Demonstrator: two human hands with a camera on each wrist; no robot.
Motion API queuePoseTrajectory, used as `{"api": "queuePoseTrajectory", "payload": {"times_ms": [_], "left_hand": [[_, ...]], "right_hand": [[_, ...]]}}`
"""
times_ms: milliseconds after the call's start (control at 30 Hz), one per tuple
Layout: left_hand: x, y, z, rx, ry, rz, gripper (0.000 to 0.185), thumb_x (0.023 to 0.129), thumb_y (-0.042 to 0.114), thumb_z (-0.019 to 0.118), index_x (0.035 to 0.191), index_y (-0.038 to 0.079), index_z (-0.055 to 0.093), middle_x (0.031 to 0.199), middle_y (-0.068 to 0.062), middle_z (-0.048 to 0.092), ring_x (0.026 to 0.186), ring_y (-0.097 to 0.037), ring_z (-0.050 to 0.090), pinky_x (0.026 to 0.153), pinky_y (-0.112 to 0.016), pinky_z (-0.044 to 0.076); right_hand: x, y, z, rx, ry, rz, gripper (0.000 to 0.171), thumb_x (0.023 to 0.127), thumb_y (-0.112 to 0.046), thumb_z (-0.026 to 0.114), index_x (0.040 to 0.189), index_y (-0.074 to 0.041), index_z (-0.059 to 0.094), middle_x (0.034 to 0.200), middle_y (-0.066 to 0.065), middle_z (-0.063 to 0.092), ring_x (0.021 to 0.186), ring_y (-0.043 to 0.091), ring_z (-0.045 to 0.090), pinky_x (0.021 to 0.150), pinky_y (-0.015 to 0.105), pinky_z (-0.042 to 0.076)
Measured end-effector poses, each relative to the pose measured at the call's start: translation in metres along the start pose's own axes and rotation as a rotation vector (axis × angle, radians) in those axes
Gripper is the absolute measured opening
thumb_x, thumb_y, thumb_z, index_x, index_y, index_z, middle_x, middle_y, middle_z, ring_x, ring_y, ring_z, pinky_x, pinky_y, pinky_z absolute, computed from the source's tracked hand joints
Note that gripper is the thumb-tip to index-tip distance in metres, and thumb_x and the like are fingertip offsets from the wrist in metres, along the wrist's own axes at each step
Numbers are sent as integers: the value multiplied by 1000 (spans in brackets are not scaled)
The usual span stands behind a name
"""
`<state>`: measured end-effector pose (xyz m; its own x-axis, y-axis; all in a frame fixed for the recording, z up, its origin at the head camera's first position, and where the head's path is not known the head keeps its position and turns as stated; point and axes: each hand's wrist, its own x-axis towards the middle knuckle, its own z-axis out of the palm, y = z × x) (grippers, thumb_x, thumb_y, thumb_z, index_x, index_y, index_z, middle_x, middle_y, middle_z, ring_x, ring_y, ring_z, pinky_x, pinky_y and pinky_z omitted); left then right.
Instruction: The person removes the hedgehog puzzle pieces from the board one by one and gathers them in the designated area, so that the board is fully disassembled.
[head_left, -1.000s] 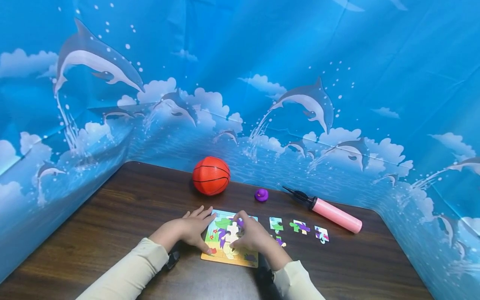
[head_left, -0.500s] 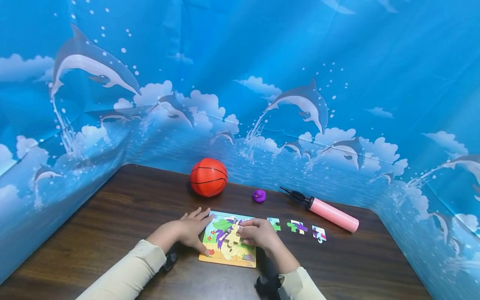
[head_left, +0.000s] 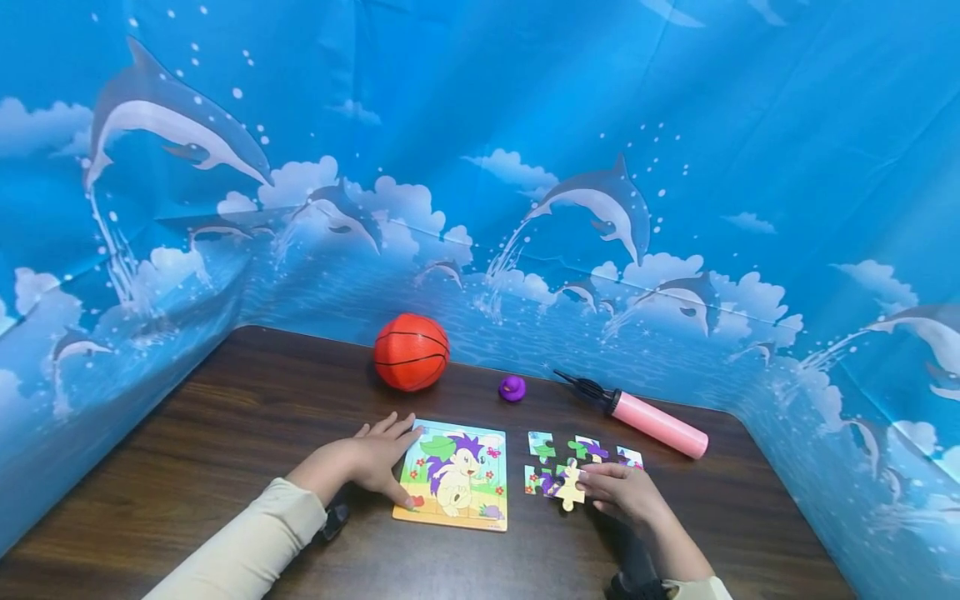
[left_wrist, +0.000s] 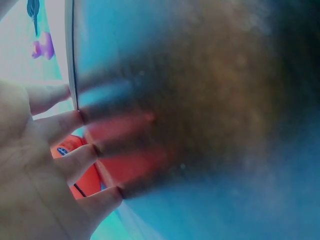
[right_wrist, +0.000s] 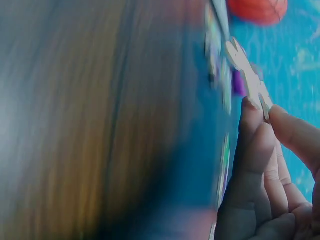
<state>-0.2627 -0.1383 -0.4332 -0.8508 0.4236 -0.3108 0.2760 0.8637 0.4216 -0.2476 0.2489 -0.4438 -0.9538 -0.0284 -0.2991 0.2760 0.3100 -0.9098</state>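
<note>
A square puzzle board (head_left: 450, 520) with a purple-and-cream hedgehog picture lies on the dark table. My left hand (head_left: 356, 462) is at its left edge, fingers spread, thumb over the lower left corner; the left wrist view shows these fingertips (left_wrist: 107, 197) on the glossy tabletop. To the right of the board, my right hand (head_left: 628, 493) pinches a cream puzzle piece (head_left: 570, 486) between thumb and fingers, over or beside other loose pieces. From the right wrist view this piece (right_wrist: 246, 70) appears edge-on and tilted, above the tabletop. Several more puzzle pieces (head_left: 542, 445) lie around it.
Behind the board sit a red toy basketball (head_left: 412, 352) and a small purple rubber duck (head_left: 512, 388). A pink hand pump (head_left: 660, 423) with a black hose lies at the back right. A blue dolphin-print sheet (head_left: 465, 167) hangs around the wooden table (head_left: 247, 433).
My right hand has picked the cream piece off the board and carried it right to the loose pieces, uncovering the hedgehog picture. My left hand stays by the board's left edge.
</note>
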Motion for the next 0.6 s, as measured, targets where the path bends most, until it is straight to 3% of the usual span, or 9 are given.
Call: {"api": "queuePoseTrajectory", "payload": {"times_ms": [133,333,467,600], "left_hand": [[-2,0,-2,-2,-2,3,110,71,50,86,155,5,31,163,-17,16,149,-43,8,114,-67,11],[-3,2,-3,-12,-14,0,109,72,50,86,155,4,31,163,-17,16,149,-42,8,115,-67,10],[-3,3,-4,-17,-23,1,108,73,49,85,155,5,30,164,-17,15,149,-42,7,115,-67,9],[-3,3,-4,-14,-20,4,109,72,50,85,155,4,30,164,-18,15,149,-42,7,115,-67,9]], "right_hand": [[1,8,-13,-63,72,8,27,93,-14,69,108,8,70,88,11,75,79,14,72,65,28,58],[3,11,-14,-196,200,-24,20,89,-11,73,98,6,73,88,15,75,81,24,73,72,43,60],[2,9,-13,-386,264,-75,17,87,-14,75,93,1,75,80,8,74,72,20,70,65,36,57],[-1,1,-11,-630,334,-119,15,87,-20,75,91,-6,76,77,3,72,66,17,58,57,33,44]]}}
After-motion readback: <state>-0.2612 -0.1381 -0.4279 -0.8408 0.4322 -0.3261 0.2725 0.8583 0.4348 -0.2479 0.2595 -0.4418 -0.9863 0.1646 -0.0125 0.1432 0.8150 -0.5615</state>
